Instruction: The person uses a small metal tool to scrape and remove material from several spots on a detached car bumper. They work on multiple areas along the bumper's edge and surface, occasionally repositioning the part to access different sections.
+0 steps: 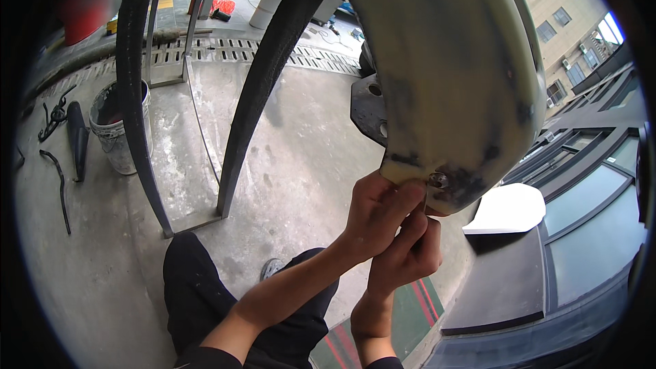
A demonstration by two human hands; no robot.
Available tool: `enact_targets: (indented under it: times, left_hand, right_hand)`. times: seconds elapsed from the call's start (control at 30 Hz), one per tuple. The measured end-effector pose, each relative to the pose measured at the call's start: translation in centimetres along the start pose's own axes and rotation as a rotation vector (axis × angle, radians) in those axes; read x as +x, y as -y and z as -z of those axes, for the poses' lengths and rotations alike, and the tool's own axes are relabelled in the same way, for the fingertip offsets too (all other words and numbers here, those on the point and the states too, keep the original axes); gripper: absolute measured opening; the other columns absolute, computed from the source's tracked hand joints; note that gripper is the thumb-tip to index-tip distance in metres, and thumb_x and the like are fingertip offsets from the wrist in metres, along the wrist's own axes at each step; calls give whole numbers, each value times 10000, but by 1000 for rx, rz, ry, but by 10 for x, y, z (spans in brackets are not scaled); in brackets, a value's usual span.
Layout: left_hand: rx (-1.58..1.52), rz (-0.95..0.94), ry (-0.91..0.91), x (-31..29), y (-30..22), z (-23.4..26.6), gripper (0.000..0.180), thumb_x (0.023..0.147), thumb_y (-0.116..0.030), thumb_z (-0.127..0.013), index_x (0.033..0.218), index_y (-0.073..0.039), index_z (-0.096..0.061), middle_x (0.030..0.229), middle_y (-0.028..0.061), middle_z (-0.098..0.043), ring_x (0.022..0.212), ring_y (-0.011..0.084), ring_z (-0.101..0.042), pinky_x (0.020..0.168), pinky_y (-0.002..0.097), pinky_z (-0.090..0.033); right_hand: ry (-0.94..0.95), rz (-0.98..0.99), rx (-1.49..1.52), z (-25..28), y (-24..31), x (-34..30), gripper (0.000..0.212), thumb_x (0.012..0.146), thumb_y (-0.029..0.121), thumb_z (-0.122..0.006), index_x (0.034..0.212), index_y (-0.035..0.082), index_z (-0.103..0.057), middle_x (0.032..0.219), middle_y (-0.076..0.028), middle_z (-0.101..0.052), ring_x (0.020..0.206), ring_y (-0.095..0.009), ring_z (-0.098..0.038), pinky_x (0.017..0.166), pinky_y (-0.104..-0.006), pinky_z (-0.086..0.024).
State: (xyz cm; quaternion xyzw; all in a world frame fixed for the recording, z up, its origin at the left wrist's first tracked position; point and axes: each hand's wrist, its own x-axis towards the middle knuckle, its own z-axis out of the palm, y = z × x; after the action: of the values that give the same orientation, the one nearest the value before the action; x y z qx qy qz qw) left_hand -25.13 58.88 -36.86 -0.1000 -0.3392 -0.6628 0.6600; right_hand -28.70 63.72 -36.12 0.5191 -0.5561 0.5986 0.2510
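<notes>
A large curved panel, beige with dark sanded-looking patches, hangs in front of me, its rounded lower end at my hands. Near that end is a small hole with a worn dark area around it. My left hand is closed in a pinch at the panel's lower left edge, beside the hole. Just below and right of it, my right hand is curled with its fingertips up against the same edge. Whatever the fingers hold is hidden between them. A dark metal bracket with round holes sticks out behind the panel.
A metal stand with black-wrapped legs rises at the left. Beyond it are a stained bucket and black parts on the concrete. A white panel lies at right by the windows; a green mat is below my hands.
</notes>
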Motion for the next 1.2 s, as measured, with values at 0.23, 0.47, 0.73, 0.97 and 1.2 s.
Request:
enact_targets:
  times: [0.23,0.47,0.73,0.97,1.2]
  left_hand:
    - [30,-29,12,3,-1,-5,194,929,-145,-551,1016,25,-580,856,52,-658,792,74,-605,679,224,-484]
    - [48,-29,19,3,-4,-3,196,935,-150,-541,1010,27,-580,868,75,-670,776,92,-626,670,231,-496]
    - [68,-22,-15,1,-5,-6,181,930,-155,-555,968,20,-587,774,28,-642,703,51,-573,620,203,-457]
    - [144,15,12,1,-9,1,132,918,-114,-544,917,11,-584,713,-5,-601,646,19,-503,545,191,-407]
    - [112,67,4,1,-9,4,152,913,-137,-577,906,14,-593,724,-9,-602,652,13,-501,543,185,-406]
  right_hand:
    - [39,-111,185,-5,0,-2,345,972,205,-464,729,-29,-536,619,-15,-530,614,-73,-443,552,-253,-371]
    - [210,-231,376,6,-8,-4,306,970,200,-470,863,-59,-592,693,-24,-579,667,-71,-486,591,-229,-395]
    - [325,-270,470,17,-1,9,396,984,273,-469,686,13,-489,574,50,-443,521,-13,-338,463,-198,-256]
    - [523,-472,744,18,2,25,422,992,271,-452,625,64,-434,519,45,-402,437,-23,-308,395,-205,-214]
    - [559,-301,827,18,-22,18,395,992,261,-447,652,60,-430,546,21,-408,450,-43,-301,405,-210,-219]
